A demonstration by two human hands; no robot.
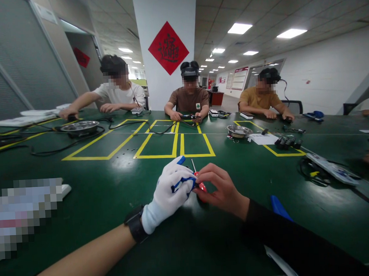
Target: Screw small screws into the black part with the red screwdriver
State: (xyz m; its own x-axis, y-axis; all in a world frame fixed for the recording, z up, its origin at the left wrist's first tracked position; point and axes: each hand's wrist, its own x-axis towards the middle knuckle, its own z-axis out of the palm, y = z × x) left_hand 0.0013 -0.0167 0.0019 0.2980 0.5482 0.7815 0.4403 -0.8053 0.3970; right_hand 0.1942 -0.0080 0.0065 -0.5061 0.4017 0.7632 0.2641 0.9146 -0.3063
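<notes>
My left hand [174,186] wears a white glove with blue patches and a dark band at the wrist. Its fingers are curled together, meeting the fingertips of my bare right hand [219,187]. Between them is something small and dark, mostly hidden by the fingers. A screwdriver with a red handle [201,187] shows just behind the fingertips, its metal shaft pointing away from me. Whether it lies on the table or touches my right fingers, I cannot tell. Beside my right forearm is a blue object [280,208], partly covered by the sleeve.
The green table [122,244] carries yellow tape outlines [156,156]. Metal bowls stand at the left [80,127] and right [239,131]. A power strip [331,169] with coiled cable lies at the right, near several black parts [288,143]. Several people sit across the table.
</notes>
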